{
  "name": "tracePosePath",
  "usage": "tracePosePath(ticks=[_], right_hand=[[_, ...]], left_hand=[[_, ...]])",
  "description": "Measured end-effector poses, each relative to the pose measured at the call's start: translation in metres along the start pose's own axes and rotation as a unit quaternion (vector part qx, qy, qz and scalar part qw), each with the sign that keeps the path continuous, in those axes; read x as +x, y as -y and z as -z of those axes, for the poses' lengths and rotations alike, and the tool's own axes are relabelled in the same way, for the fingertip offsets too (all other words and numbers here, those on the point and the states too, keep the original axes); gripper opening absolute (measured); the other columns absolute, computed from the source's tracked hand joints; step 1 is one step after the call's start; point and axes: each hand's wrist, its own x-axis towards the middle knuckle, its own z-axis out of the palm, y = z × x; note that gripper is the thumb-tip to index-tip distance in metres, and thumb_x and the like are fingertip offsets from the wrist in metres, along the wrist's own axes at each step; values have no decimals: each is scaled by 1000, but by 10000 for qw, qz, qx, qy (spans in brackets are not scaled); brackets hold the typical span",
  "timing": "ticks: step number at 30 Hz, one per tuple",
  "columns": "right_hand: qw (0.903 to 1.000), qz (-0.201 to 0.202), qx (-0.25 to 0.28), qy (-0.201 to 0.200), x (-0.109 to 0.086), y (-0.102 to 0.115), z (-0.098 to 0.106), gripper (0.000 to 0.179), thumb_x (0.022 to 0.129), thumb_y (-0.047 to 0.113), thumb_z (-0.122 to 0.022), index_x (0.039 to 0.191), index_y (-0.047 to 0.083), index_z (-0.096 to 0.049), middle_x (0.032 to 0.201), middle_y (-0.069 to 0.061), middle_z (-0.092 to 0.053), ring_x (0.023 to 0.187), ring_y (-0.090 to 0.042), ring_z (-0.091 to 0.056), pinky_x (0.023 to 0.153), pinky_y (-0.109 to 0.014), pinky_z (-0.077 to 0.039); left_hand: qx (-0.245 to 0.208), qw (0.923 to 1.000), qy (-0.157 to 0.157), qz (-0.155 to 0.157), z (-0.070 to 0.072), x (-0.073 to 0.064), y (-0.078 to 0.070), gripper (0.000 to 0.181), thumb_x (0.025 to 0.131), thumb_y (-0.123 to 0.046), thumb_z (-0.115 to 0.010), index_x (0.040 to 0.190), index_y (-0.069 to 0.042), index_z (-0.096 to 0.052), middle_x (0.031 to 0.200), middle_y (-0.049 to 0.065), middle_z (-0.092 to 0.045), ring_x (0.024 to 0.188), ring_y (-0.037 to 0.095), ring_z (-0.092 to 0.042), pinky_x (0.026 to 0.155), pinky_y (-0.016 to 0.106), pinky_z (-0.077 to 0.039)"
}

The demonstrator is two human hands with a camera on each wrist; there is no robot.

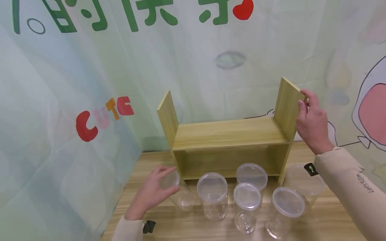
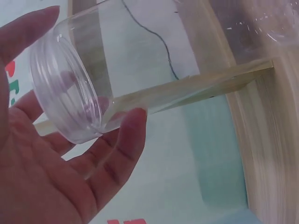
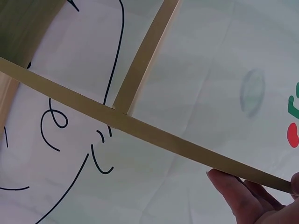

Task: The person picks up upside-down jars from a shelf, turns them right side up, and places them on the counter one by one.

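A light wooden two-tier shelf stands upright on the table, with a side panel rising at each end. My right hand pinches the upper edge of its right panel between thumb and fingers. On the left, my left hand spreads around the lidded top of a clear plastic jar, beside the shelf's left foot. In the left wrist view, the thumb and fingers lie apart on either side of the jar's lid.
Several more clear lidded jars stand in front of the shelf, among them a left one, a small one and a right one. The wooden table meets a printed cloth backdrop behind and at left.
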Motion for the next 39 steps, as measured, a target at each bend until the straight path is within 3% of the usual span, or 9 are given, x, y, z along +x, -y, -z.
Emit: tracePosePath(ticks=[5, 14, 27, 39], right_hand=[[10000, 62, 63, -33, 1, 2, 0, 37, 107, 18, -39, 142, 7, -45, 109, -33, -62, 78, -44, -58, 59, -19, -32], [10000, 3, -3, -67, -8, 1, -1, 36, 107, 18, -40, 140, 7, -46, 106, -33, -62, 78, -44, -58, 61, -27, -35], [9999, -75, 65, 40, -5, 1, 4, 37, 107, 21, -40, 142, 9, -46, 112, -34, -62, 80, -44, -60, 60, -14, -33], [9998, 56, 59, 169, -8, -2, 0, 38, 107, 18, -42, 144, 9, -44, 111, -33, -61, 79, -42, -59, 63, -24, -35]], left_hand=[[160, 9998, 58, -84, -4, 1, -3, 63, 78, -31, -85, 135, -14, -63, 124, 6, -58, 111, 31, -57, 91, 52, -49], [339, 9991, 117, -246, -7, -3, -4, 64, 76, -33, -85, 134, -14, -64, 123, 6, -58, 108, 30, -59, 87, 51, -50], [530, 9977, 154, -406, -13, 0, -12, 63, 81, -36, -81, 137, -16, -60, 126, 10, -56, 111, 34, -56, 83, 54, -52], [259, 9982, 165, -516, -19, -4, -1, 64, 84, -36, -80, 140, -16, -56, 133, 12, -50, 117, 34, -54, 89, 55, -49]])
